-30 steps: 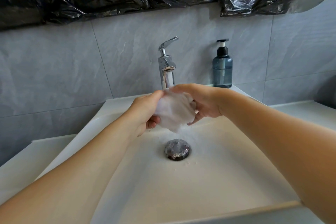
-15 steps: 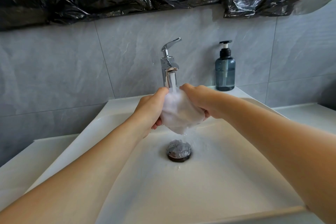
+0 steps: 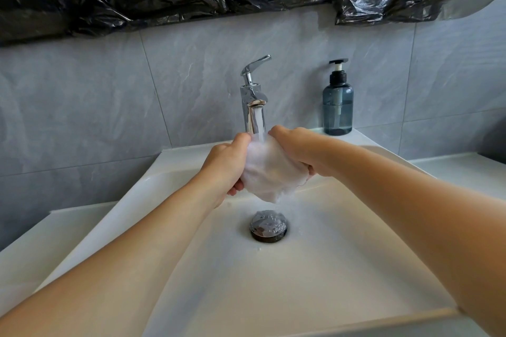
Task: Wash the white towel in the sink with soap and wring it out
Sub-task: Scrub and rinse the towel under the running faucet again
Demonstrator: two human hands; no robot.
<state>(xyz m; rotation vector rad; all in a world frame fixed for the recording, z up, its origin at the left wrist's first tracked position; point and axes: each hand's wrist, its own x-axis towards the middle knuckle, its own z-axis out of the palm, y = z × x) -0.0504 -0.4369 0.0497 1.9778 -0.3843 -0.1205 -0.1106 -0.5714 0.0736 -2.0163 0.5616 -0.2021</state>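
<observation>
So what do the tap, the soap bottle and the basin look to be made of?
Tap: polished metal, probably chrome; mirror reflections.
Soap bottle: tinted see-through plastic, likely; liquid level shows, black pump.
Basin: glossy white ceramic or similar; smooth sheen.

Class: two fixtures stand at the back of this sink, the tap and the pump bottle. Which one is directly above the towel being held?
The chrome tap: its water stream falls straight onto the white towel held by the left hand and right hand. The blue pump bottle stands off to the right.

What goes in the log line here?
left hand: grips towel | right hand: grips towel | faucet: running onto towel
</observation>
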